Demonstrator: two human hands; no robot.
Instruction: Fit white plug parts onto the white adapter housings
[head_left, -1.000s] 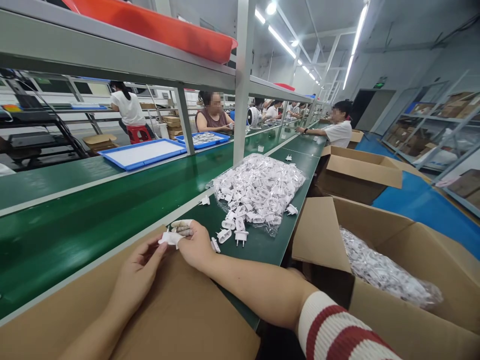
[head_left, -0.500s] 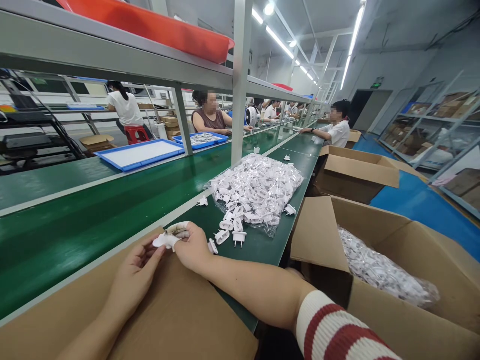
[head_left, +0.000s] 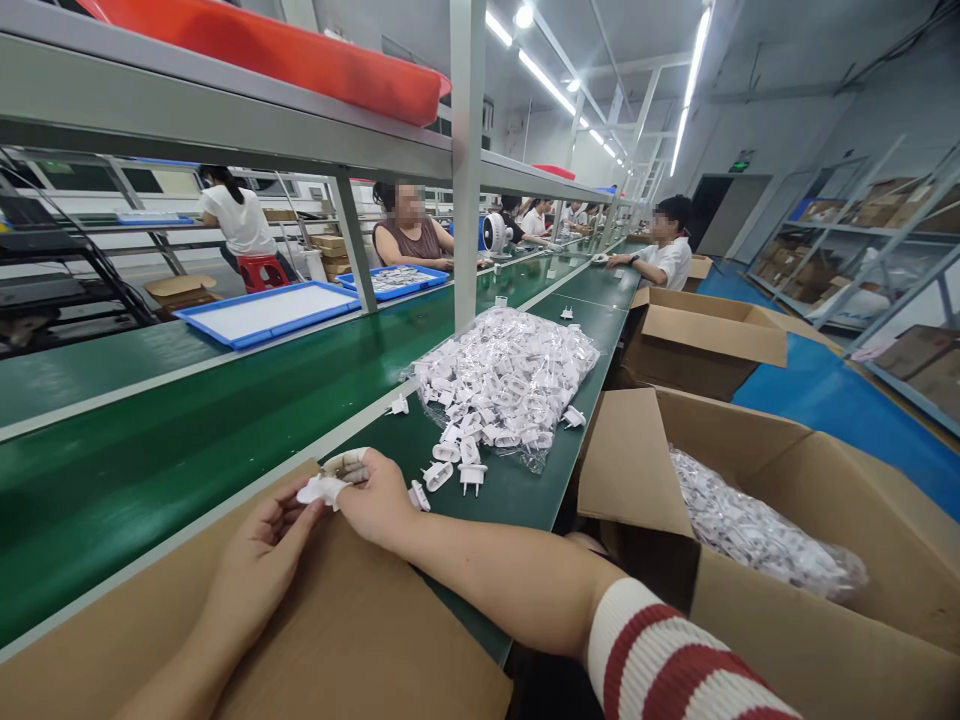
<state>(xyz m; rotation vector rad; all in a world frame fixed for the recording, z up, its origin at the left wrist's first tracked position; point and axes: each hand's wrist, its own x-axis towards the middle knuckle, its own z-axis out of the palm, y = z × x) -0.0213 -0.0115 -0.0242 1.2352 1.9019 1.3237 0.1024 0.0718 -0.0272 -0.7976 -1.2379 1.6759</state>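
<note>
Both my hands meet over a brown cardboard sheet (head_left: 330, 630) at the near edge of the green bench. My right hand (head_left: 373, 492), its fingertips taped, pinches a small white plug part (head_left: 315, 489). My left hand (head_left: 259, 562) touches the same part from below with its fingertips closed on it. Just right of my hands lie a few loose white plug parts (head_left: 454, 466), and behind them a clear bag heaped with several more plug parts (head_left: 510, 380).
An open cardboard box (head_left: 780, 600) holding a bag of white parts stands at my right. A second box (head_left: 701, 340) sits further back. A green conveyor belt (head_left: 187, 440) runs on the left, with a blue tray (head_left: 266, 310) beyond. Other workers sit along the line.
The view has drifted slightly so everything sits a little left and lower. My hands stay together on the white part, with only small finger movement.
</note>
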